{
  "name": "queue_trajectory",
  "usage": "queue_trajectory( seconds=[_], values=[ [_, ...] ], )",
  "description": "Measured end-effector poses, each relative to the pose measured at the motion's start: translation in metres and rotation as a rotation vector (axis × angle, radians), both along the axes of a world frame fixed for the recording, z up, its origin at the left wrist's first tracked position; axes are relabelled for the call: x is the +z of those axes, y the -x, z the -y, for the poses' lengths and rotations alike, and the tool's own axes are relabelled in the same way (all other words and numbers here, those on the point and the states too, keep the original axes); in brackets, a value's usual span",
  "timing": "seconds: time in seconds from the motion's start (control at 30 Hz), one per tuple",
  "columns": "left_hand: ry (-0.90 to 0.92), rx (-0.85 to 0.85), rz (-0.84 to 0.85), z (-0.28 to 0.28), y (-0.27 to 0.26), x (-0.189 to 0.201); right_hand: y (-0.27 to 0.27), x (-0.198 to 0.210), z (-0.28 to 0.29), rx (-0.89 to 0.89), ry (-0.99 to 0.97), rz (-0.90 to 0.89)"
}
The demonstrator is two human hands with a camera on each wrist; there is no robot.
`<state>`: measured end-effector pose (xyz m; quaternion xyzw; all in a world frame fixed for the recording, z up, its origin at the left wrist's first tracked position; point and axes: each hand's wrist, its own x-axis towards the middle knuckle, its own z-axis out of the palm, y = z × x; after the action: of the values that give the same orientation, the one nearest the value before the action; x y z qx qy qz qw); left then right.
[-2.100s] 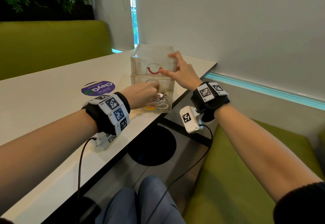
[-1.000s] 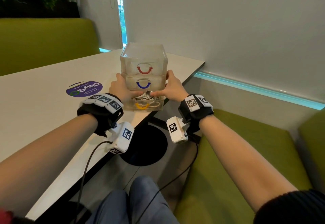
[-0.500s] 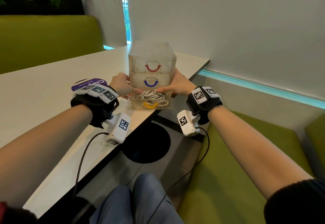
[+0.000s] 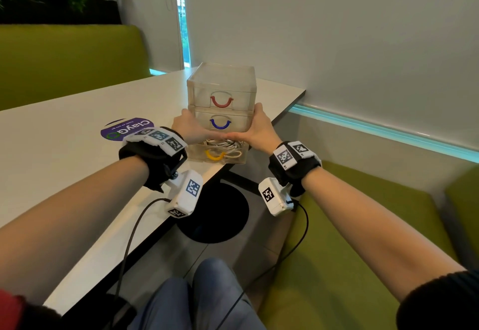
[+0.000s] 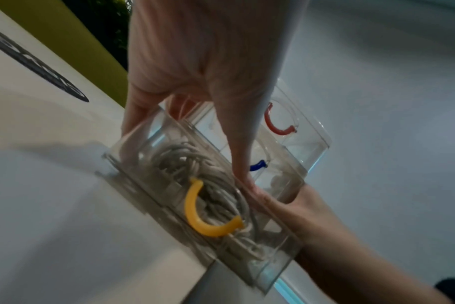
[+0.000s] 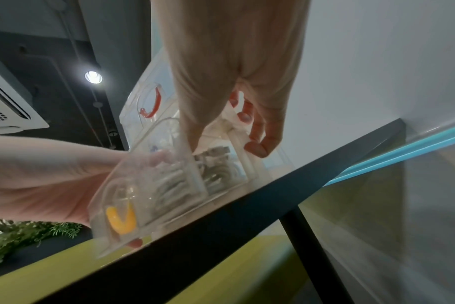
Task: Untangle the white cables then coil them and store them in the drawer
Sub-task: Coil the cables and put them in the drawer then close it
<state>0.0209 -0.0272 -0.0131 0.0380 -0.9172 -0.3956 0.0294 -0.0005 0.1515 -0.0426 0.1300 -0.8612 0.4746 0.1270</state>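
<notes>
A clear three-drawer unit (image 4: pixel 221 80) stands at the near right corner of the white table (image 4: pixel 64 174). Its bottom drawer (image 4: pixel 233 159), the one with a yellow handle (image 4: pixel 214 155), is pulled out a little and holds coiled white cables (image 4: pixel 225 144). My left hand (image 4: pixel 188 127) grips the unit's left side, and my right hand (image 4: pixel 260 128) grips the right side. Both thumbs lie across the front, just above the open drawer, and nearly meet. The left wrist view shows the cables (image 5: pixel 185 164) behind the yellow handle (image 5: pixel 195 207). In the right wrist view, my fingers (image 6: pixel 260 144) curl against the unit's side wall.
A purple round sticker (image 4: pixel 127 128) lies on the table left of the unit. The table's dark edge (image 6: pixel 221 226) runs just in front of the drawer. A green bench (image 4: pixel 350 239) and the black table base (image 4: pixel 215 215) are below, and a wall stands close on the right.
My left hand left the bottom drawer and my right hand left the top drawer front. Both moved to the unit's sides, and the thumbs closed in across the front.
</notes>
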Motion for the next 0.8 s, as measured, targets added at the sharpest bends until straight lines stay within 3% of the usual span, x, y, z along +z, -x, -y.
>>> queue_trajectory(
  seconds=[0.3,0.5,0.6,0.7,0.77,0.8],
  values=[
    [-0.077,0.09,0.064,-0.009,-0.008,0.003,0.005,0.005,-0.011,0.098,-0.184,0.059],
    [-0.077,0.141,-0.023,-0.012,-0.002,-0.006,0.005,0.005,-0.006,0.022,-0.139,-0.004],
    [-0.094,0.0,0.048,-0.003,0.002,-0.003,0.008,0.013,-0.014,0.092,-0.161,0.118],
    [-0.188,-0.242,0.293,0.012,0.0,0.006,0.004,0.019,-0.027,0.176,-0.198,0.267],
    [-0.111,-0.289,0.325,0.016,0.0,0.006,0.0,0.017,-0.03,0.19,-0.258,0.226],
    [-0.02,-0.27,0.264,0.017,0.003,0.002,-0.002,0.014,-0.03,0.183,-0.275,0.176]
  ],
)
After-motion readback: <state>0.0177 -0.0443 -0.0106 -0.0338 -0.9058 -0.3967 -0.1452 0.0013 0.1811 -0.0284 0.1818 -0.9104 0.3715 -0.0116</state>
